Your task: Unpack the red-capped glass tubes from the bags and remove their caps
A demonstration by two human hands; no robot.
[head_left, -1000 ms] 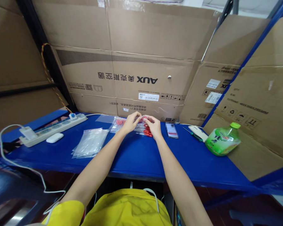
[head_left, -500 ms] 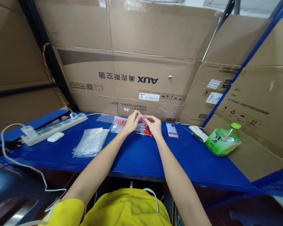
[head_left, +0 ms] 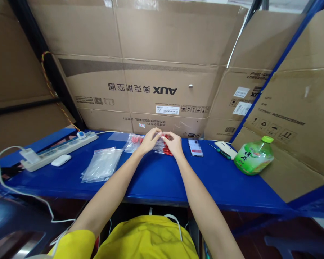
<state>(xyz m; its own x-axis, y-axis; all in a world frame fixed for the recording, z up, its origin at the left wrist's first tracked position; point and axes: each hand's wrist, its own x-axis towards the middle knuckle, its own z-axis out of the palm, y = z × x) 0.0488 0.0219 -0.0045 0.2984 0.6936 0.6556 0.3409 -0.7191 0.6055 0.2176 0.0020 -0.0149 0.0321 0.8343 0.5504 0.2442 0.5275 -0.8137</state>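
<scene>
My left hand and my right hand meet near the back of the blue table, fingertips pinched together at the top of a clear plastic bag. Small red pieces show in and beside this bag, partly covered by my right hand; their exact kind is too small to tell. Left of my hands lies another clear bag with red pieces in it. A stack of flat clear zip bags rests near my left forearm.
On the left are a white power strip with a plugged-in charger and a white oval case. To the right lie a phone, a green-handled screwdriver, a white device and a green bottle. Cardboard walls the back.
The view has shifted slightly, so most things sit a little further left. My hands stay at the bag, with the fingertips slightly closer together.
</scene>
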